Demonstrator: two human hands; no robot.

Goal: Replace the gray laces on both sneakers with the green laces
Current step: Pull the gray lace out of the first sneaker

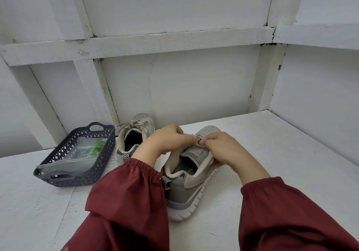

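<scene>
White table [272,153] is backed by a white panelled wall [174,85]; near sneaker [186,190] is set mid-table, heel toward the front edge, its gray lace [198,140] pinched between left hand [167,138] and right hand [221,147], fingers of both curled. Second sneaker [134,134], laced gray, is parked at the back edge; green laces [96,147] are bagged in the dark basket [64,149] by the left edge.

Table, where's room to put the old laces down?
Bare table lies right of the near sneaker, up to the wall, and in front of the basket. Crowded at back left, where basket and far sneaker sit close.
</scene>
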